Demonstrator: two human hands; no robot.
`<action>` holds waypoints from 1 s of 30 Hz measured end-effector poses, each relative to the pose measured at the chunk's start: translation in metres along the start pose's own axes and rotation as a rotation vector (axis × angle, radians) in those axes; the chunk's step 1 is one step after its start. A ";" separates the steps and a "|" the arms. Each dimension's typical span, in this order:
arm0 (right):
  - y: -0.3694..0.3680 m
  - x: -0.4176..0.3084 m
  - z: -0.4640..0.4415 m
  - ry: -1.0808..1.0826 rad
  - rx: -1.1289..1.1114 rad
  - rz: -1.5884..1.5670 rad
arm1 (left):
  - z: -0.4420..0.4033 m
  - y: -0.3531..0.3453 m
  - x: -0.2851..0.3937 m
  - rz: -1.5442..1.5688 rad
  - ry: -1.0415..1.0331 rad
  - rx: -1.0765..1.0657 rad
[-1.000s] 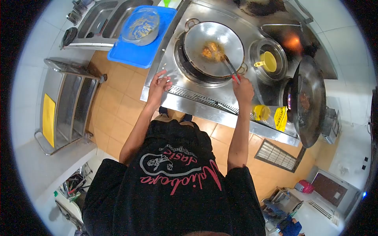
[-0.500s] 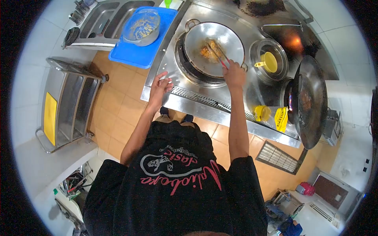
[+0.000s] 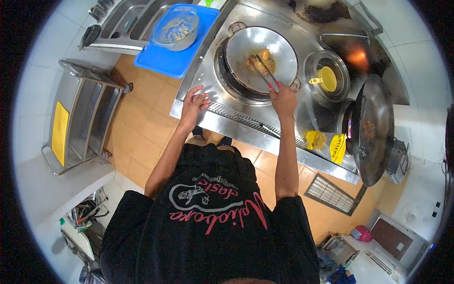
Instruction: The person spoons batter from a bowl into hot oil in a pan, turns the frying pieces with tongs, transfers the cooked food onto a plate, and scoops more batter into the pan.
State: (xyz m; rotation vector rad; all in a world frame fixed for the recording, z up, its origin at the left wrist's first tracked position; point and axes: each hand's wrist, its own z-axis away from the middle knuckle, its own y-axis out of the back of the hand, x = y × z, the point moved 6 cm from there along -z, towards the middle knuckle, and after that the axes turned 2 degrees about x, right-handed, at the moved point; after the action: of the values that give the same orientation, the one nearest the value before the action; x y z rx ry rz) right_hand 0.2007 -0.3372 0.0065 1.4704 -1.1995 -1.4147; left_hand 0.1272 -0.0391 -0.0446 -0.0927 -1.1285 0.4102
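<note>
My right hand [image 3: 283,100] is closed around the red handles of metal tongs [image 3: 266,72]. The tongs reach into a wide two-handled wok [image 3: 238,56], their tips at golden-brown food [image 3: 268,58] in its middle. What that food is, I cannot make out. Near the front edge of the steel stove [image 3: 215,100], my left hand [image 3: 193,106] hovers with fingers apart and slightly bent, holding nothing.
Left of the wok, a clear bowl [image 3: 176,43] smeared with batter sits on a blue tray [image 3: 163,66]. To the right are a yellow dipper [image 3: 326,78] in a metal pot, a yellow-labelled bag [image 3: 337,147], and a large dark wok [image 3: 376,137] tilted up. A steel cart [image 3: 90,118] stands left.
My right hand has drawn back slightly toward me with the tongs, whose tips remain by the food. My left hand stays nearly in place. The whole view has shifted a little.
</note>
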 end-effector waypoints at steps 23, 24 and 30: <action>0.012 0.008 0.013 0.018 0.133 -0.075 | -0.004 -0.014 0.000 -0.003 0.008 -0.047; 0.012 0.009 0.014 0.011 0.111 -0.100 | -0.003 -0.015 -0.001 -0.004 0.007 -0.045; 0.006 0.015 0.017 0.005 0.129 -0.067 | -0.003 -0.019 -0.007 -0.016 0.016 -0.051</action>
State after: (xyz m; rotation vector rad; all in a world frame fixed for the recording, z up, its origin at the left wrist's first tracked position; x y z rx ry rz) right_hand 0.1823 -0.3513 0.0062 1.6147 -1.2698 -1.3990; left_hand 0.1325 -0.0589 -0.0465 -0.1309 -1.1230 0.3657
